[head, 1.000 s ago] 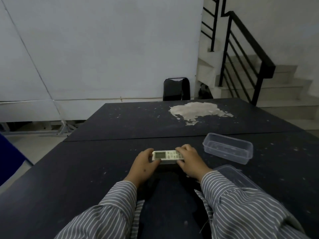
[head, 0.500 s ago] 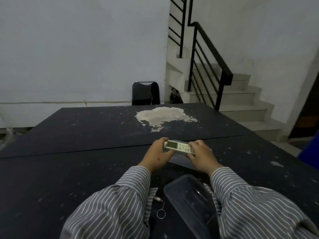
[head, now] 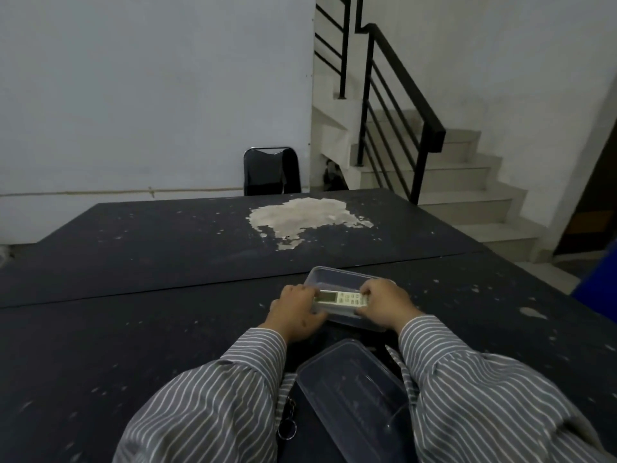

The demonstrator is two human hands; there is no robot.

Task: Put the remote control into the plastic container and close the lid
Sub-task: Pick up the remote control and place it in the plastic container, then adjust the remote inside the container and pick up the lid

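Head view: the remote control (head: 341,299) is held at both ends, the left hand (head: 295,310) clamped on its display end and the right hand (head: 387,302) clamped on its keypad end, each grip closed around the body of the unit. One second ago the remote control was held low over the dark surface (head: 133,329), with the plastic container (head: 337,279) well apart to the right; half a second ago it had been raised and carried toward the container. It now sits level over the container's open mouth, at about rim height; whether it touches the floor of the container cannot be told. This indicates that the insertion step is nearly complete and release is the likely next action. The lid (head: 354,385) lies separate on the surface, near the person, between the striped sleeves (head: 213,406), so the closing step is not yet begun.
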